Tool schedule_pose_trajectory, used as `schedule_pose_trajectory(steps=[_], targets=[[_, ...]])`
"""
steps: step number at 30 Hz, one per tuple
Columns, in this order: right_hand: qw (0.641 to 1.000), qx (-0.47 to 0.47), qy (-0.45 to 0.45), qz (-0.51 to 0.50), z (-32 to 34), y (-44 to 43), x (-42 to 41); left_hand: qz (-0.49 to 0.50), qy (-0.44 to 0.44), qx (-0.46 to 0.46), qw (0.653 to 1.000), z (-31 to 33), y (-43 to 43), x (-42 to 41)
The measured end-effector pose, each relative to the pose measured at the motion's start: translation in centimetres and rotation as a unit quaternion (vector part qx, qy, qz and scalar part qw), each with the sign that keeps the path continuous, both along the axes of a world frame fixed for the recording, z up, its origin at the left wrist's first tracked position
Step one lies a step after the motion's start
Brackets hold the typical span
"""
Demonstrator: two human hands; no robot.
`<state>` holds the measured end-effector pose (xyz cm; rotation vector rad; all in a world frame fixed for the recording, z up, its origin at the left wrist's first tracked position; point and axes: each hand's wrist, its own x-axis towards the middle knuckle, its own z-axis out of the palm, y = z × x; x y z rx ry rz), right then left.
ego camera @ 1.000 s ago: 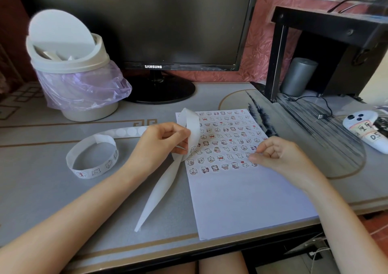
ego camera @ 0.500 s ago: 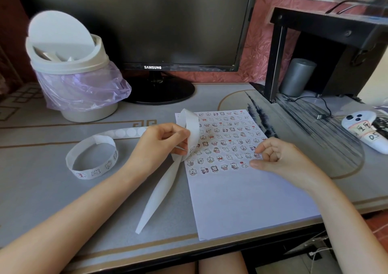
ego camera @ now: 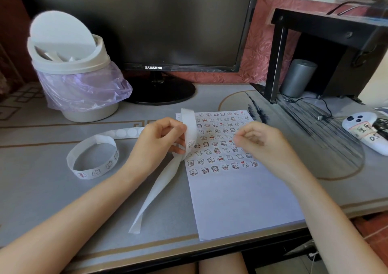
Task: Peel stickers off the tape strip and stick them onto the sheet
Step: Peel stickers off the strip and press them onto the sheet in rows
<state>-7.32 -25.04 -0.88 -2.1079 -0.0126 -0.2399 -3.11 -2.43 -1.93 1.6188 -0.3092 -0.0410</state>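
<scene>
One strip [ego camera: 189, 121], pinched by left hand [ego camera: 161, 142] over sheet's [ego camera: 241, 200] left edge; right hand [ego camera: 262, 141] curled, seemingly empty, above sheet. Bend strip sharply so next sticker [ego camera: 191, 144] lifts an edge; peel slowly.

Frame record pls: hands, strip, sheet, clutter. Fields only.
left hand: pinches tape strip at its raised loop
right hand: above the sheet, fingers curled, nothing visible in the grip
tape strip: empty tail trails toward the near table edge; coiled end lies left of the left hand
sheet: flat on table, stickers in rows on the far part, near part bare
clutter: bin, monitor, controller
</scene>
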Motion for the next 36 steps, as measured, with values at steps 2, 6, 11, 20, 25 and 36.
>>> schedule_pose_trajectory(steps=[2, 6, 11, 20, 25, 36], targets=[[0.999, 0.000, -0.023, 0.038, 0.5, 2.2, 0.4, 0.010, -0.013, -0.011, 1.000, 0.1, 0.1, 0.0], [0.991, 0.052, -0.054, 0.109, 0.8, 5.9, 1.5, 0.034, -0.025, -0.034, 0.999, 0.4, 0.3, 0.1], [0.989, 0.080, -0.061, 0.108, 0.7, 7.2, 2.3, 0.044, -0.033, -0.039, 0.998, 0.5, 0.4, 0.2], [0.983, 0.135, -0.091, 0.082, 0.4, 6.9, 2.5, -0.005, -0.036, -0.008, 0.999, 0.5, 0.0, -0.1], [0.981, 0.139, -0.101, 0.092, 0.2, 6.8, 2.4, -0.012, -0.049, -0.001, 0.999, 0.2, 0.2, 0.2], [0.983, 0.116, -0.112, 0.093, 0.1, 6.8, 2.3, -0.019, -0.064, 0.017, 0.998, 0.0, 0.3, 0.2]])
